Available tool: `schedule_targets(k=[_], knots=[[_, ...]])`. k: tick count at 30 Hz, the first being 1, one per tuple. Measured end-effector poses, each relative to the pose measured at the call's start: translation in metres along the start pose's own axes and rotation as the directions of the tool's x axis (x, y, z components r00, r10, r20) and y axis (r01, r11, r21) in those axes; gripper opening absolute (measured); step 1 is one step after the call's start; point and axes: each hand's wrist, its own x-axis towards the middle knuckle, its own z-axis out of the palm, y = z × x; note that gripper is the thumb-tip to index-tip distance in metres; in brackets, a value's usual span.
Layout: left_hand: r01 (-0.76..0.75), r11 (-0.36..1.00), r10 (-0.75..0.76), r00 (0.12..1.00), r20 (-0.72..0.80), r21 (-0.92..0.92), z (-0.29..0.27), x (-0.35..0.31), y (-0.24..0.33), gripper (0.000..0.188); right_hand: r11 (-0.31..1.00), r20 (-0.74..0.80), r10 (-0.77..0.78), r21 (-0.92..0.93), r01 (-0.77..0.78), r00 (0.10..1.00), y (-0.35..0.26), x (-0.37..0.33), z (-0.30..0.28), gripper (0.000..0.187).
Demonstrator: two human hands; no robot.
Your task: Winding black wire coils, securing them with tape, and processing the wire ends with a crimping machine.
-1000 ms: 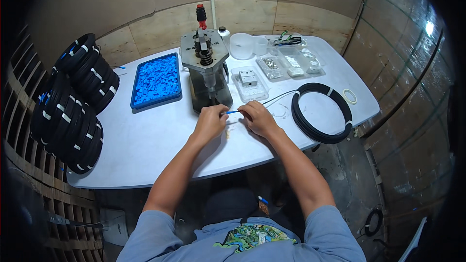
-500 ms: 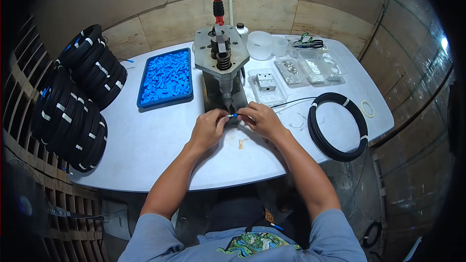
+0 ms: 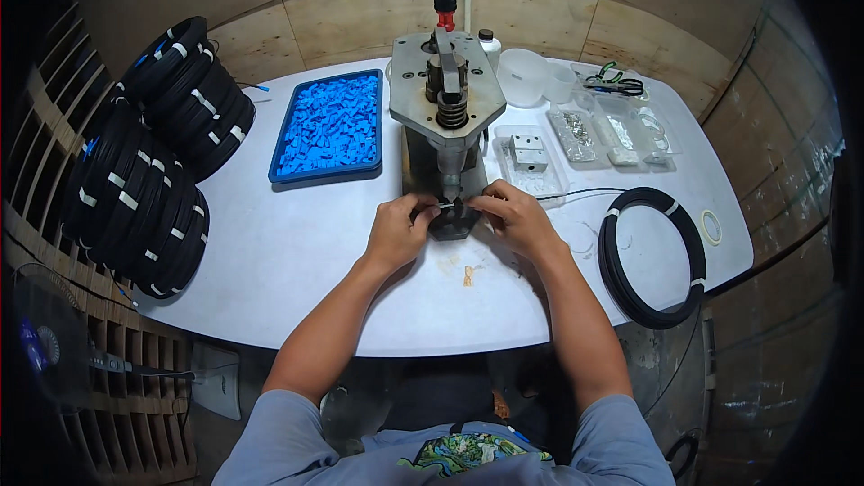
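Both hands meet at the lower die (image 3: 453, 225) of a hand-lever press (image 3: 447, 72). My left hand (image 3: 394, 232) is closed in a pinch on a small pale piece (image 3: 445, 206) just under the press's ram (image 3: 452, 165). From the right, my right hand (image 3: 517, 220) pinches the end of a black cable, its fingers beside the die. That cable (image 3: 583, 192) runs behind the hand to a black cable coil (image 3: 609, 247) on the right of the table. The exact contact between the pale piece and the die is too small to tell.
Left of the press lies a tray (image 3: 281, 171) of blue connector housings. Stacked cable coils (image 3: 135, 207) fill the left edge. To the right stand a metal block (image 3: 527, 153) in a clear tray, boxes of small parts (image 3: 576, 137), white tubs (image 3: 522, 78), pliers (image 3: 615, 81) and a tape ring (image 3: 711, 227).
The view has shifted, so the table sits farther right. Both hands have come in against the die. The blue piece that showed between my fingers is no longer plainly visible.
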Motion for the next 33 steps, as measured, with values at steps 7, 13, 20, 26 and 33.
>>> schedule_targets(k=[7,13,20,26,33], knots=[[0.061,0.998,-0.063,0.997,0.054,0.030,-0.0049,0.0022,0.0036,0.017,1.000,-0.038,-0.003,0.009,0.003,0.999,-0.0041,-0.0003,0.0043,0.048],[0.008,0.999,-0.010,0.999,0.052,0.040,-0.0052,0.0045,0.0055,0.017,1.000,-0.040,-0.011,-0.028,0.010,0.999,0.0001,-0.0016,0.0074,0.048],[0.016,0.999,-0.018,0.997,0.073,0.029,-0.0075,0.0042,0.0063,0.016,0.995,-0.027,-0.044,-0.093,0.041,0.999,-0.0005,-0.0029,0.0082,0.050],[0.024,1.000,-0.025,0.997,0.073,0.007,-0.0081,0.0045,0.0052,0.016,0.998,-0.052,-0.049,-0.052,0.046,0.997,-0.0015,-0.0027,0.0097,0.050],[0.044,0.999,-0.044,0.996,0.078,0.001,-0.0070,0.0043,0.0030,0.015,0.998,-0.045,-0.029,-0.059,0.026,0.999,-0.0029,-0.0042,0.0059,0.050]])
